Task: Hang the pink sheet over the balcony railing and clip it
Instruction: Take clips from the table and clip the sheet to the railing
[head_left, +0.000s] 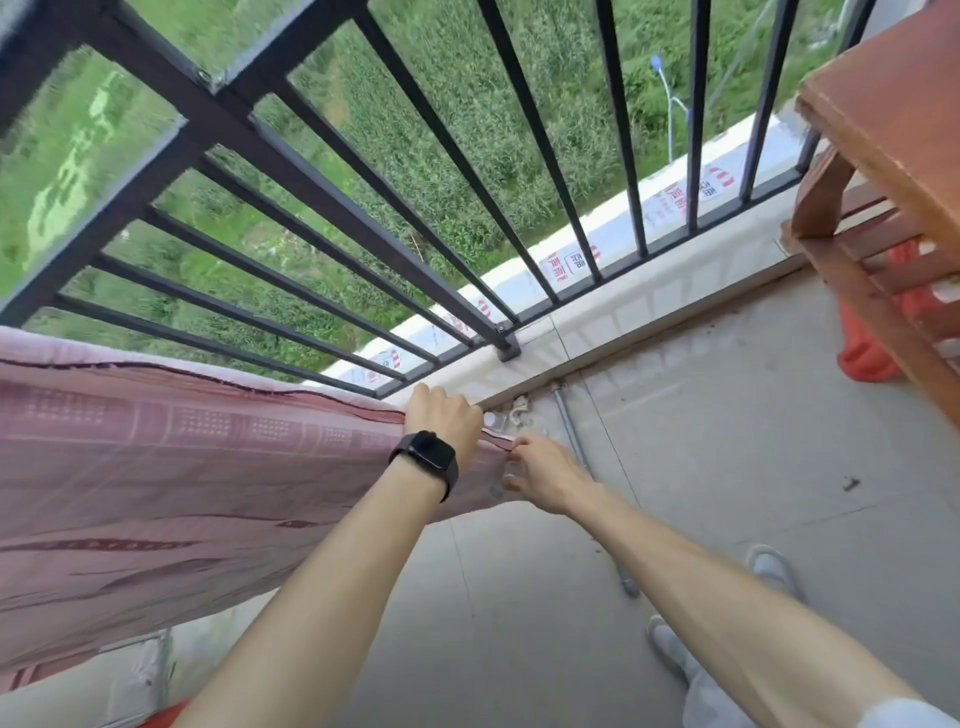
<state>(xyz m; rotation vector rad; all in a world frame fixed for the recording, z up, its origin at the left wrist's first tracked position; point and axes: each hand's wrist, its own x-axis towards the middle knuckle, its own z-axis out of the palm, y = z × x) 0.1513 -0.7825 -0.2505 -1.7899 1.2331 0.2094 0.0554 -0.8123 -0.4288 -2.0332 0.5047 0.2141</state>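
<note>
The pink sheet fills the frame from 7 to 9 o'clock, draped over the black railing. Its patterned face hangs on the balcony side, and its dark-stitched top hem runs toward the centre.

At the sheet's end, just below centre, the left hand is curled over the top hem and grips it. Its knuckles face the camera, and a black watch is on the wrist. At 4 o'clock from it, nearly touching, the right hand pinches the sheet's end edge with bent fingertips. A small pale object sits by those fingertips, but it is too blurred to tell what it is.

The railing's bars stand on a pale ledge, with green grass beyond them. A metal rod lies on the grey floor beside the right hand. At 2 o'clock stands a reddish wooden stool, with an orange object under it. 2 light shoes show at 5 o'clock.
</note>
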